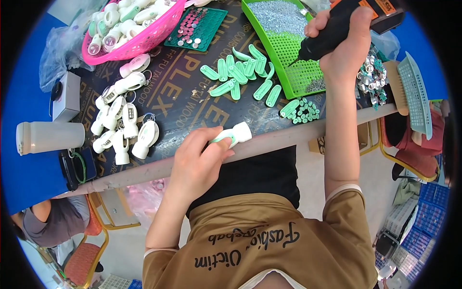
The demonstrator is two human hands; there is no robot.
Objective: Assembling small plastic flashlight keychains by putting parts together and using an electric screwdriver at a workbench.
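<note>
My left hand [198,156] is closed around a small white plastic casing [242,132] with a mint-green cover, held at the table's near edge. Its thumb presses on the green part. Up at the right, my right hand [347,55] grips a black electric screwdriver [326,39]. The driver's tip points down over a bright green tray [288,79], which holds many small screws [279,17]. Between the hands lie loose mint-green covers [237,74] in a scattered group. Small green pieces [303,111] sit by the tray's near corner.
At left are white casings with metal rings [129,120], a pink basket [130,50] full of similar units, a white bottle [50,137] and a small white box [67,96]. A dark green mat [207,31] holds round pieces. Shiny metal parts [373,77] lie at right. People sit nearby.
</note>
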